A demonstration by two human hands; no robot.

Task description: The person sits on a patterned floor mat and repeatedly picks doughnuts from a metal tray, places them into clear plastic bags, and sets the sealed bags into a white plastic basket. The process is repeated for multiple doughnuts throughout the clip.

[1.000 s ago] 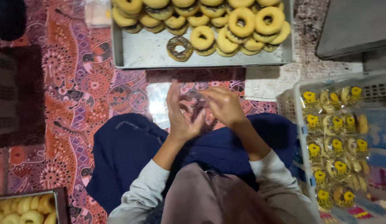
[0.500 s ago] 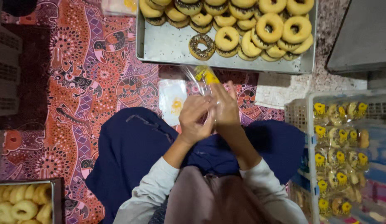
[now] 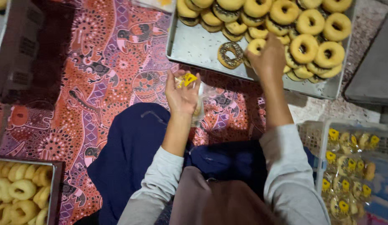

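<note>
A clear plastic bag [image 3: 201, 96] is gripped by the closed left hand [image 3: 182, 93] while a glazed doughnut [image 3: 255, 46] is pinched by the right hand [image 3: 269, 58] on the well-stocked metal tray [image 3: 194, 46], packed doughnuts [image 3: 348, 166] already crated.

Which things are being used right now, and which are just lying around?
In use: left hand holding a clear bag; right hand on a doughnut; metal tray.
Lying about: crate of bagged doughnuts, second tray of plain rings, patterned mat.
</note>
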